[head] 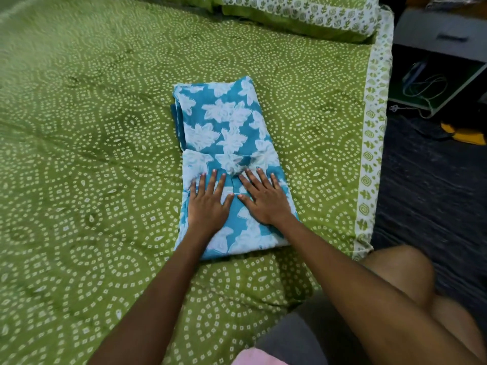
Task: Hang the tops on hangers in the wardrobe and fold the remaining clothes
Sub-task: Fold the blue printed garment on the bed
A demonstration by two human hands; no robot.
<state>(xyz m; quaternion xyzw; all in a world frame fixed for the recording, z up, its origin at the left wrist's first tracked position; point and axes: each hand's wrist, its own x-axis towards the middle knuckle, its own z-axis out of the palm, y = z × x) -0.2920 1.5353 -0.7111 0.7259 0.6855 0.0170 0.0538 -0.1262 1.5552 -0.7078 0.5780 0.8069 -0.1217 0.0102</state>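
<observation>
Both hands lie flat on the blue floral garment, fingers straight and spread — the left hand on its near-left part, the right hand just beside it, thumbs nearly touching. Neither hand grasps anything; the palms press down on the cloth. The garment is folded into a long rectangle and lies on the green dotted bedsheet, toward the bed's right side. A matching pillow sits at the far end. Beyond the bed's right edge — a dark floor with a yellow object and a cable.
</observation>
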